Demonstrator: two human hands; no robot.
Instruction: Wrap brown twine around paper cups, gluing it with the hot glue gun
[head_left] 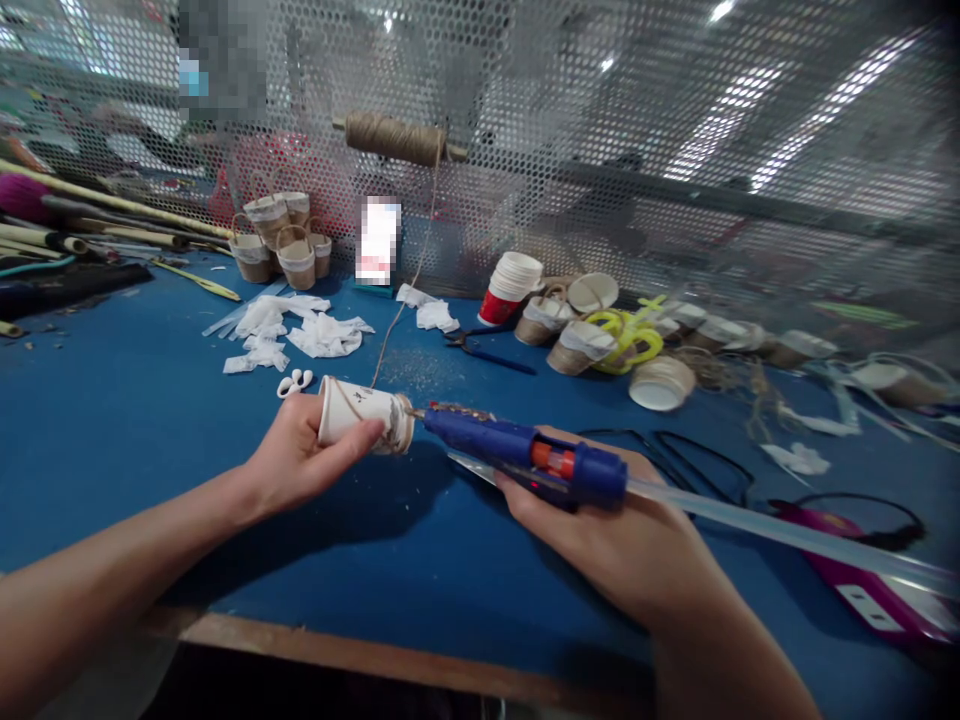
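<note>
My left hand (296, 460) is wrapped round a white paper cup (346, 412) lying on its side, base toward the right. Some twine (400, 312) comes down to the cup from a spool (394, 138) and crosses its wall; more twine circles the base end. In my right hand (622, 550) is a blue hot glue gun (480, 437), its nozzle at the cup's base end. Whether the tip touches cannot be made out. A long clear glue stick (780, 535) sticks out of the gun's back. Under the gun shows a metal blade (474, 467), partly hidden by my right hand.
Twine-wrapped cup baskets (296, 262) stand back left, near white fabric scraps (330, 335). Behind the cup are pliers (495, 355), stacked paper cups (514, 280) and yellow-handled scissors (626, 340). A purple power strip (862, 590) and dark cable lie right. Perforated metal (525, 130) closes the back.
</note>
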